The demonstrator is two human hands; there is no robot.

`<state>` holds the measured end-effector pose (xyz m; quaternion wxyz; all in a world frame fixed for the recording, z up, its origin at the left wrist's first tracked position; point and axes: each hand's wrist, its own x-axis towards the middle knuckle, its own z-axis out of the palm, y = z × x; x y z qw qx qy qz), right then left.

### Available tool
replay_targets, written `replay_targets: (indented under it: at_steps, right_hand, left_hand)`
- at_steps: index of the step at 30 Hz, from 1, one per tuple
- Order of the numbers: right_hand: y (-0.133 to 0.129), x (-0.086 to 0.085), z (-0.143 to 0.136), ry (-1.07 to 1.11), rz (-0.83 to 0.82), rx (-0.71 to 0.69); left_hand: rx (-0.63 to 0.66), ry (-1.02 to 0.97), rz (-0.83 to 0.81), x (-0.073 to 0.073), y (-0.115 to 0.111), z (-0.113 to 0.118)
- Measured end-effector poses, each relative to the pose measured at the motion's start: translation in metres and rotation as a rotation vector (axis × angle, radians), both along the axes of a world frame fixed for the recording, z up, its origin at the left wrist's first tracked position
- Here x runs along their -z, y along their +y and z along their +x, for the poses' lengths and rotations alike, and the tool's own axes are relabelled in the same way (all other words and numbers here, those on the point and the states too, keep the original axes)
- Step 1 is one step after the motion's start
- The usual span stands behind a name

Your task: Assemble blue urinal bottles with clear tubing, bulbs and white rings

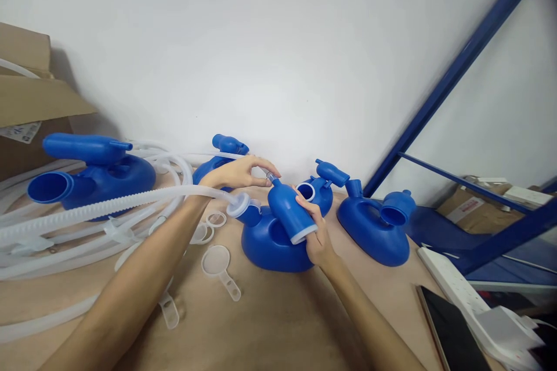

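Our forearms [152, 278] reach over the smooth wood-coloured table [270, 324], which has open room before the rounded blue plastic bottle [256, 249]. Our right hand [319, 237] holds the white-rimmed blue cylinder [288, 207], which overlaps this bottle in view; our left hand [237, 173] pinches the clear connector [270, 176] at the cylinder's spout [276, 181].

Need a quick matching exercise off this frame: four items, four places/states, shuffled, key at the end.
1. Left hand
2. Right hand
3. Phone
4. Ribbed hose

A. Lying beside the white power strip
B. Runs from the picture's left edge to a round, translucent cap
C. Fingers at the narrow spout of the raised blue piece
D. Gripping that blue piece by its wide body

Pairs: 1-C, 2-D, 3-A, 4-B
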<state>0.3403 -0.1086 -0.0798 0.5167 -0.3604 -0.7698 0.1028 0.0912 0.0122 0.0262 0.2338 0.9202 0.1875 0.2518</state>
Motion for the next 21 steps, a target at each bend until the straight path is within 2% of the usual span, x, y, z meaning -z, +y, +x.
replay_targets:
  at_steps: [8,10,16,21]
  right_hand:
    - [-0.001,-0.001,0.0,0.004,0.025,-0.03]
    - [-0.001,-0.001,0.0,0.01,0.027,-0.038]
    - [-0.001,-0.002,-0.001,0.009,0.005,-0.034]
    - [0.002,0.002,-0.001,0.066,-0.001,-0.042]
  left_hand:
    - [-0.11,-0.069,0.253,0.013,0.015,0.001]
    - [-0.094,-0.1,0.208,0.014,0.015,0.0]
    - [0.02,-0.075,-0.076,0.009,0.012,-0.003]
    - [0.064,-0.154,-0.251,0.018,0.017,0.001]
